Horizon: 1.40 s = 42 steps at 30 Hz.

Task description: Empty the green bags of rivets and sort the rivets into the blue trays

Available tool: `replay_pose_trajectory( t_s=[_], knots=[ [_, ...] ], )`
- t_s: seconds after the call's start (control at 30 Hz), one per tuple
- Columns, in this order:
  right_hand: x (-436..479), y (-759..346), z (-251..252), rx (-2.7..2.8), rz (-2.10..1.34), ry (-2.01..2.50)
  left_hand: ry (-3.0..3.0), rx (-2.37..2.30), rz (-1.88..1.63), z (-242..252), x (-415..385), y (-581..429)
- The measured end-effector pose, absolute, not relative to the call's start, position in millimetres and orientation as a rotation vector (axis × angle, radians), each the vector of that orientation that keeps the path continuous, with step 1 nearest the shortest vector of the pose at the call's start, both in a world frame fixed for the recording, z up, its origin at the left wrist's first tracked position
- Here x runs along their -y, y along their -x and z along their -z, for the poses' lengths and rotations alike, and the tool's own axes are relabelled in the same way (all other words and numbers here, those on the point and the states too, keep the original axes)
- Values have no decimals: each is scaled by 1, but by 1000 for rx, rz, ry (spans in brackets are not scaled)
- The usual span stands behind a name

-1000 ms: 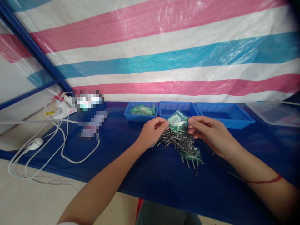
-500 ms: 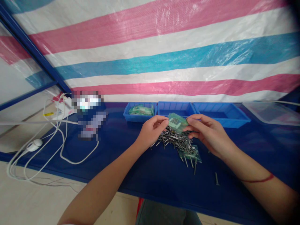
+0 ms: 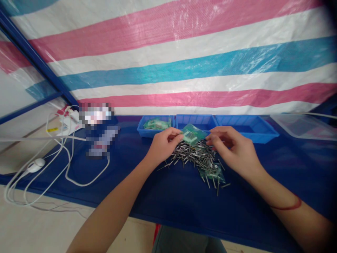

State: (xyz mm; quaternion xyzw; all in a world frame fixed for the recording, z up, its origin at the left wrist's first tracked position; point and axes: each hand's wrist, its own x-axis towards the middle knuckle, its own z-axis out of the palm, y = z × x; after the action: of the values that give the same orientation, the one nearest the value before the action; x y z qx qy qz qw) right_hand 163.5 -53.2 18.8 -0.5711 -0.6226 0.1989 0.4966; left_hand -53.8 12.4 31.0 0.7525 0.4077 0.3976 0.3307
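A small green-tinted clear plastic bag (image 3: 193, 135) with a white label is held up above a heap of loose metal screws (image 3: 193, 154). My left hand (image 3: 165, 146) pinches its left edge between thumb and fingers. At its right edge are the bent fingers of my right hand (image 3: 233, 149), closed on the bag's corner; the exact contact is partly hidden. Another green bag (image 3: 212, 173) lies under the near right side of the heap, with several screws over and around it. Behind the held bag stands an open blue bin (image 3: 181, 121).
A left blue bin (image 3: 149, 133) contains several green bags, and a wider blue bin (image 3: 259, 138) stands right. A translucent plastic sheet or lid (image 3: 302, 124) lies far right. White cables (image 3: 68, 165) and blurred items occupy the left side of the blue table (image 3: 163, 200).
The held bag has tilted and shifted slightly left. My right fingers have curled more. The lone screw at the near right is no longer visible; a screw now lies beside the lower bag.
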Motion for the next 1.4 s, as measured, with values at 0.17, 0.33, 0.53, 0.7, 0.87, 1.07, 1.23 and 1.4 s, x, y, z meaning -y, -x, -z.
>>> replay_pose_trajectory(
  t_s=[0.17,0.33,0.53,0.7,0.87,1.07,1.23,1.4],
  knots=[
    [57,-170,-31,1505,-406,1429,-1897,-1330,-1415,-54,-49,102],
    [55,-184,-38,1639,-343,1523,-2026,-1747,-1118,-50,-73,136],
    [52,-215,-38,2151,-594,1628,-2391,-2077,-894,-44,-60,124],
    [61,-224,-32,2221,-1166,1602,-2622,-1652,-1108,-51,-36,96],
    [65,-214,-29,2270,-1132,1661,-2922,-580,-884,-35,10,43],
    [61,-212,-26,2294,-1156,1624,-3056,-37,-580,-4,41,11],
    [62,-213,-23,2301,-1114,1626,-3062,-140,-594,-2,39,15],
    [64,-212,-20,2268,-1066,1591,-3073,-170,-606,-2,40,15]
  ],
)
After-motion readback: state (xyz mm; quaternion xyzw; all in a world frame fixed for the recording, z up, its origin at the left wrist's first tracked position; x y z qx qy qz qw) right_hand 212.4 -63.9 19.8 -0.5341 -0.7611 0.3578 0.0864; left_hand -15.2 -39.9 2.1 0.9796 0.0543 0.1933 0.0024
